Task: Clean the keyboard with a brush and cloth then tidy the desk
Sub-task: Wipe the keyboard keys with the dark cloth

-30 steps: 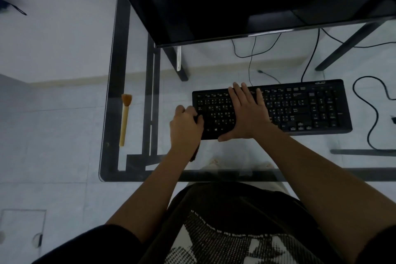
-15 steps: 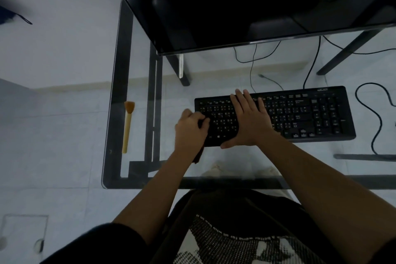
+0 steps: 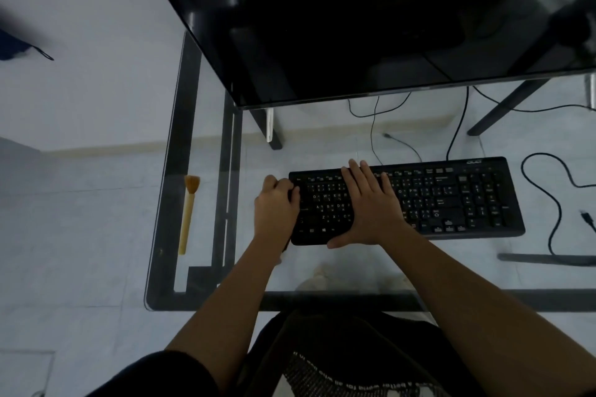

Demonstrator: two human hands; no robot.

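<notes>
A black keyboard [image 3: 451, 200] lies on the glass desk [image 3: 200, 296]. My left hand [image 3: 275, 213] is closed at the keyboard's left end, its fingertips near the far left corner. A scrap of dark cloth [image 3: 285, 246] shows under its wrist. My right hand [image 3: 371, 206] lies flat, palm down, on the left half of the keys with the thumb hooked on the near edge. A wooden brush [image 3: 188, 213] with tan bristles lies apart on the desk's left side, bristles pointing away from me.
A large dark monitor [image 3: 354, 26] overhangs the back of the desk. A loose black cable [image 3: 558, 203] loops right of the keyboard, and thinner cables run behind it. The desk's near edge is just in front of my lap.
My left hand has slid along the keyboard's left end toward the far corner. My right hand stays pressed on the keys. The camera has shifted a little.
</notes>
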